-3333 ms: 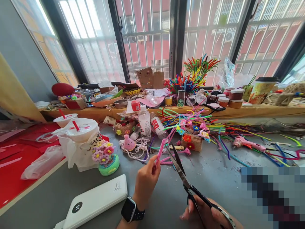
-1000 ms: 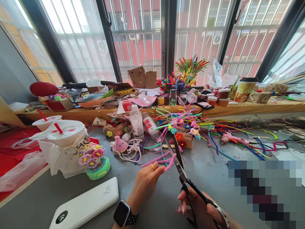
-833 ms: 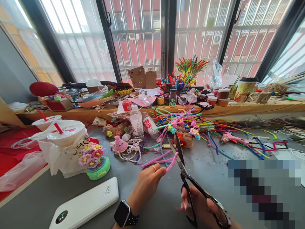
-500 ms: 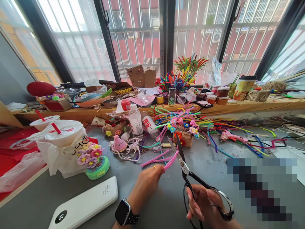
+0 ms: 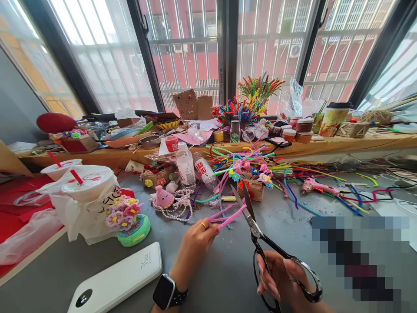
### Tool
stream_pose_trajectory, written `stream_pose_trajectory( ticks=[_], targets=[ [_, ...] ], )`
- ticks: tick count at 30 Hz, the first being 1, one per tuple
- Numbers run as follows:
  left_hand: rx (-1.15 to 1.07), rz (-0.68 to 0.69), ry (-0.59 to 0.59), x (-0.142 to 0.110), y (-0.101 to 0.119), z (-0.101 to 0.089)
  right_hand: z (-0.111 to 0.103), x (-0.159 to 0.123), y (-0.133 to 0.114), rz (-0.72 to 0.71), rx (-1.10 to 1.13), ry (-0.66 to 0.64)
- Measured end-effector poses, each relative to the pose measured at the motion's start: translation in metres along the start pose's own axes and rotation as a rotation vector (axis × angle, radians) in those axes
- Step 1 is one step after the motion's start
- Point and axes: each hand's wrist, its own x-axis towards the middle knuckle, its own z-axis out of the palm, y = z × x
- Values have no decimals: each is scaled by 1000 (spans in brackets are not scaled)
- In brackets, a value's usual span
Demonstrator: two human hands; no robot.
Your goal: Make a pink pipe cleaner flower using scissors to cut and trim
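My left hand (image 5: 197,243), with a ring and a watch on the wrist, pinches several pink pipe cleaners (image 5: 232,217) above the grey table. Their ends point to the right, and one tip is close to or between the scissor blades; I cannot tell whether it touches. In my right hand (image 5: 280,276) is a pair of large black-handled scissors (image 5: 257,237), fingers and thumb through the loops. The blades are partly apart and point up and away. Just beyond them stands a small twine-wrapped box (image 5: 257,191) with pipe-cleaner flowers on it.
A white power bank (image 5: 120,276) lies at front left, near a green-based flower ornament (image 5: 133,230) and a bagged drink cup (image 5: 86,187). Pearl strings (image 5: 179,204), bottles (image 5: 185,167) and loose pipe cleaners (image 5: 247,156) fill the back. A pink glue gun (image 5: 319,187) lies right.
My left hand has moved slightly left and the pink pipe cleaners now lie flatter, stretched further right. The scissors have shifted slightly right and stay partly open.
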Motion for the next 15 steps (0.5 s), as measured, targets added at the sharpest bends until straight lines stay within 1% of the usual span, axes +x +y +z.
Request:
stream_pose_trajectory(
  ticks=[6,12,15],
  targets=[
    [-17,-5,-7,-2,-1,4,-3,0,5,-33,-68,32],
    [21,-10,5,-2,0,3,-3,-5,5,-58,-159,14],
    [35,-6,3,-2,1,0,1,-6,3,-53,-97,-16]
  ],
)
